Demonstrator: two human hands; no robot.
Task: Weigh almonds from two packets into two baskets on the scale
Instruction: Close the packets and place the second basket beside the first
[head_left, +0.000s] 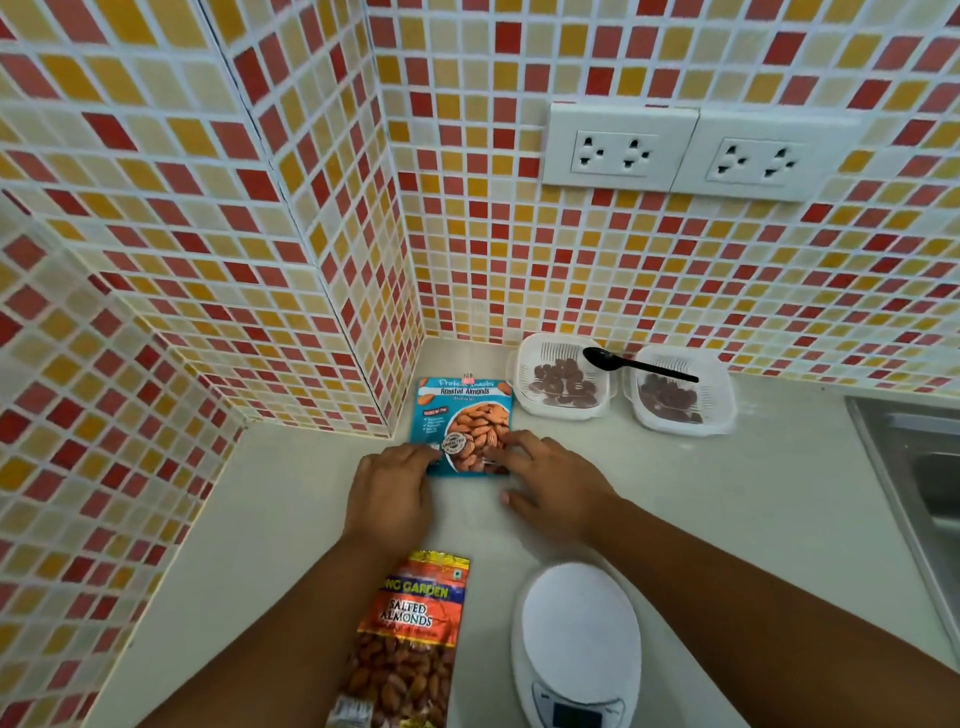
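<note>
A blue packet of roasted almonds (460, 415) lies flat on the white counter near the wall corner, a small pink clip at its top edge. My left hand (392, 488) rests on its lower left corner and my right hand (550, 480) on its lower right edge, fingers spread. An orange packet of salted almonds (410, 634) lies near me between my forearms. The white scale (579, 629) sits to its right with nothing on its pan. Two white baskets (566, 376) (680, 392) hold almonds at the back, a black spoon (631, 364) bridging them.
Tiled walls close the counter (270, 519) at the left and back. Two white wall sockets (618, 148) sit above the baskets. A steel sink (919, 467) edge shows at the right.
</note>
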